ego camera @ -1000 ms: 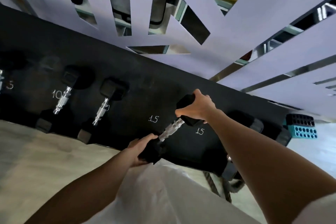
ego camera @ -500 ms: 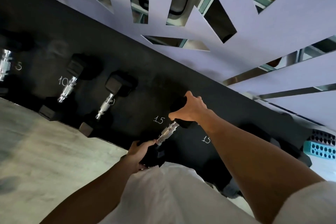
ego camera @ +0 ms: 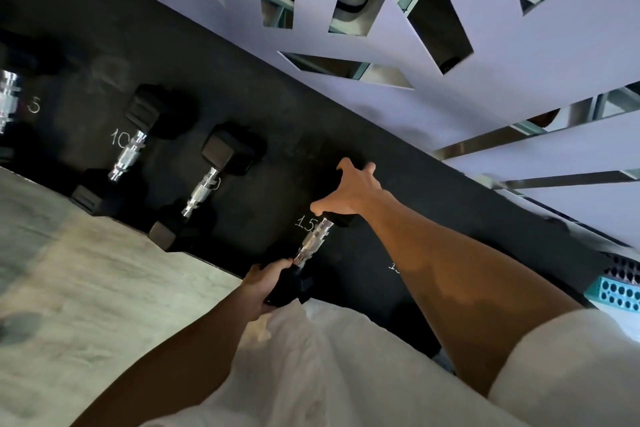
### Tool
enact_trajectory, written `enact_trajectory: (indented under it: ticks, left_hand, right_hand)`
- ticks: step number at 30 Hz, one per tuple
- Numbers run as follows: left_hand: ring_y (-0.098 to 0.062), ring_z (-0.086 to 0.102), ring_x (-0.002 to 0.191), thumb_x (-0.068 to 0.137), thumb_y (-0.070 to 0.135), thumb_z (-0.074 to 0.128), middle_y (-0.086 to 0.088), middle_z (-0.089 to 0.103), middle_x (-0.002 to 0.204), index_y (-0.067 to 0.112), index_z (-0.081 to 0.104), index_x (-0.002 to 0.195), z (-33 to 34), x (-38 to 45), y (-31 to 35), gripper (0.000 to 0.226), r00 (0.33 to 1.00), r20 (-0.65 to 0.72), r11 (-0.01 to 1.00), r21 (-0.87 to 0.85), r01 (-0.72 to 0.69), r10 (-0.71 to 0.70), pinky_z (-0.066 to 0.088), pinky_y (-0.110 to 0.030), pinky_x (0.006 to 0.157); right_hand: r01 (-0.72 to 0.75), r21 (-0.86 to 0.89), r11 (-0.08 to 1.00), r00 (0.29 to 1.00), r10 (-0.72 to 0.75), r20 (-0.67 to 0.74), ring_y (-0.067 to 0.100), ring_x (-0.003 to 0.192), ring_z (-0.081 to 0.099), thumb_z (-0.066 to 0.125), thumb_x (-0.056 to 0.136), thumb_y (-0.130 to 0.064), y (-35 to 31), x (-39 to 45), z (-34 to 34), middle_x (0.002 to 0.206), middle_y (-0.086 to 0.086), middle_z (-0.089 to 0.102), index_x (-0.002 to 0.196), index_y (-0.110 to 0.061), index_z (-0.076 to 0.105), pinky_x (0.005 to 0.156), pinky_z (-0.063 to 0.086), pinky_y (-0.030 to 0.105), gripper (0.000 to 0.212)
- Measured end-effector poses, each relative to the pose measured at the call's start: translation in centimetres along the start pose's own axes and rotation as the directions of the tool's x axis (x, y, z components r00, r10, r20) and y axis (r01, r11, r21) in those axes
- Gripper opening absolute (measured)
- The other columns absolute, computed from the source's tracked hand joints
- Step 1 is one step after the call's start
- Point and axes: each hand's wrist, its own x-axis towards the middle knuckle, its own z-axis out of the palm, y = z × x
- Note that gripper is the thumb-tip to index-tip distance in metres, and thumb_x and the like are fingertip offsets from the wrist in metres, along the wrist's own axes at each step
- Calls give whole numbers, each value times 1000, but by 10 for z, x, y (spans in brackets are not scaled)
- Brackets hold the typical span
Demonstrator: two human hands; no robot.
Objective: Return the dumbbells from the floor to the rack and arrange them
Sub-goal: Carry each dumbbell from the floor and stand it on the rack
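While both hands are on one weight at the rack's front edge, the likeliest mishap is a pinched finger or a slide off the lip, and reading from the left shows why. Far left, a partly cut-off dumbbell [ego camera: 7, 104] lies by a chalked 5; next come the 10 dumbbell [ego camera: 130, 152] and its neighbour [ego camera: 204, 189], both lying on the black rack [ego camera: 270, 121] with their near heads right at the front edge above the pale floor [ego camera: 86, 270]. Further right, the left hand [ego camera: 268, 282] has its fingers curled round the near head of the 15 dumbbell [ego camera: 311, 246], which lies beside the chalked 15 mark [ego camera: 304, 222], handle pointing away from the person. That near head seems to overhang the edge, so letting go early could tip it down toward the person's white clothing [ego camera: 311, 374] and feet. Beyond it, the right hand [ego camera: 349, 192] is draped over the far head, fingers spread and bent down around it, thumb near the handle; a hard shove could trap those fingers under the head. The weight itself has dark, blocky, rubber-looking heads that nearly vanish against the rack, and a bright ridged metal handle. At the far right a teal perforated block [ego camera: 614, 293] stands beyond the rack's end.
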Motion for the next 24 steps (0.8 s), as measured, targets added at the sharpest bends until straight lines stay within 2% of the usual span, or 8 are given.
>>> enact_trajectory:
  ticks: [5,8,11,13,15,18,21,24]
  left_hand:
    - [-36,70,101,67,49,81,-18,65,122,13,51,137,3,1,2,84,1000,7,1000,-23,-8,8,61,-52,85]
    - [-34,65,104,80,53,75,-15,57,132,16,39,148,6,-12,5,86,998,-51,998,63,-27,30,54,-36,60]
    - [-37,58,118,86,63,63,-14,48,145,21,32,153,1,-23,5,85,993,-76,973,220,-66,85,46,-32,55]
    - [-33,64,100,89,63,59,-11,57,127,22,42,146,-7,-35,5,72,992,-76,971,226,-81,100,49,-31,57]
    - [-31,66,92,93,58,57,-9,62,114,21,53,134,-14,-47,3,55,987,-82,961,250,-115,139,57,-38,69]
    - [-30,67,100,98,44,57,-11,65,114,21,62,121,-30,-66,-5,33,961,-120,949,226,-218,250,55,-42,88]
    - [-26,62,89,99,36,60,-11,63,104,21,64,114,-53,-89,-18,21,954,-111,961,46,-274,278,49,-34,78]
    - [-21,58,73,99,33,62,-9,59,96,15,64,117,-82,-105,-36,25,938,-146,943,-62,-327,315,41,-27,64]
  right_hand:
    - [13,-4,1000,1000,-13,11,49,124,50,88,62,-50,-3,5,-1,156,18,19,149,-32,29,79,50,44,107]
    - [26,20,999,1000,-26,11,47,126,50,89,65,-49,0,4,-2,157,16,19,150,-31,30,82,52,44,106]
    - [26,24,999,999,-26,22,48,138,40,88,69,-49,-1,0,-2,160,15,20,154,-29,28,100,51,53,106]
    - [43,-111,993,999,-43,3,48,144,31,84,74,-52,-7,-4,-1,163,17,19,156,-27,26,109,43,59,104]
    - [135,-333,933,985,-163,-56,48,146,27,77,82,-52,-18,-12,3,163,19,19,156,-24,26,113,36,60,94]
    - [352,-553,755,893,-448,-42,42,142,32,67,91,-43,-39,-27,21,156,16,31,151,-20,35,114,33,59,72]
    - [485,-560,672,833,-549,64,38,133,43,64,92,-39,-58,-45,45,143,12,48,140,-19,50,113,33,56,54]
    - [558,-507,656,806,-575,143,31,124,54,64,91,-37,-78,-64,72,129,6,57,127,-21,59,110,34,52,40]
